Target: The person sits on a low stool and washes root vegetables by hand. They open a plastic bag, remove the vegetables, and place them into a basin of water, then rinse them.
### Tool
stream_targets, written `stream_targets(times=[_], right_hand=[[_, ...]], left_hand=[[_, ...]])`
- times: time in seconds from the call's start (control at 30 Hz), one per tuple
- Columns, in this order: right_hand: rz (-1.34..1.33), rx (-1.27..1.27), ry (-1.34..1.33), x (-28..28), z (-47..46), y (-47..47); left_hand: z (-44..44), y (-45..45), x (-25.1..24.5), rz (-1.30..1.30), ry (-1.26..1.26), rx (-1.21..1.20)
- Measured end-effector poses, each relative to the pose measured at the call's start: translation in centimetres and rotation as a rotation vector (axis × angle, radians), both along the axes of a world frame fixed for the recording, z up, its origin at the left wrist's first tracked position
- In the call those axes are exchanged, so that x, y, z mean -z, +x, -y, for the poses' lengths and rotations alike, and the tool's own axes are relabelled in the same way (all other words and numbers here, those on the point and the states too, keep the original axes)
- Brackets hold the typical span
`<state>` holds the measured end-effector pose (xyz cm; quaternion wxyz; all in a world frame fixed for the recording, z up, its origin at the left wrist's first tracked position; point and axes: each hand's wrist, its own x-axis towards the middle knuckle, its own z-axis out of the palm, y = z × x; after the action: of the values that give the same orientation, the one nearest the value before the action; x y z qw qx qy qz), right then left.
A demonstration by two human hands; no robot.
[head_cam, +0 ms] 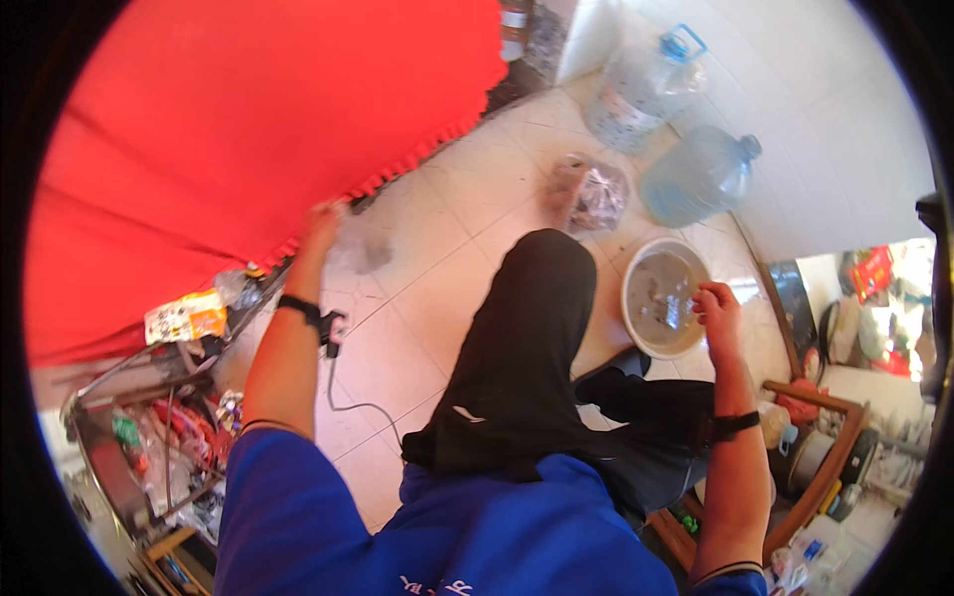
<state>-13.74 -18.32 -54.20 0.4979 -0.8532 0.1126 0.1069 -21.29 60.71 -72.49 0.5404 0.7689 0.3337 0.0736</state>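
My left hand point(325, 223) is at the ruffled edge of a red cloth point(283, 97); a blurred, translucent, bag-like thing point(361, 242) hangs just beside it, and its fingers are too blurred to read. My right hand point(717, 304) is over the right rim of a round white basin point(632, 328), thumb and fingertips close together; whether something small is between them cannot be told. Cloudy water with dark bits and bright reflections shows in the basin. Behind the basin, a clear plastic bag with brownish contents point(589, 194) lies on the tiled floor.
Two large plastic water bottles, one with a blue handle point(645, 89) and one bluish point(700, 177), stand by the white wall. A wooden frame point(816, 477) with containers is at the lower right. A metal rack point(112, 462) with plastic bags is at the lower left. My knee is between my hands.
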Motion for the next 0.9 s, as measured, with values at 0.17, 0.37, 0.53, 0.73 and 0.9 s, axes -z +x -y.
stream_targets(times=[0.17,0.37,0.53,0.73,0.9], right_hand=[[-0.06,0.029,-0.002,1.1,-0.5,0.7],[-0.072,0.035,-0.031,3.0,-0.7,0.8],[-0.033,-0.014,-0.104,4.8,-0.2,0.2],[-0.044,0.037,-0.101,2.2,2.4,-0.2],[-0.034,0.141,0.045,-3.3,4.7,-0.1]], left_hand=[[-9.2,-10.3,2.1,-0.235,0.402,-0.061],[-11.4,-13.3,1.6,-0.384,0.545,-0.188],[-11.1,-11.0,0.9,-0.471,0.647,-0.029],[-9.6,-9.8,1.8,-0.44,0.687,0.202],[-7.1,-7.4,-0.9,-0.587,0.861,0.365]])
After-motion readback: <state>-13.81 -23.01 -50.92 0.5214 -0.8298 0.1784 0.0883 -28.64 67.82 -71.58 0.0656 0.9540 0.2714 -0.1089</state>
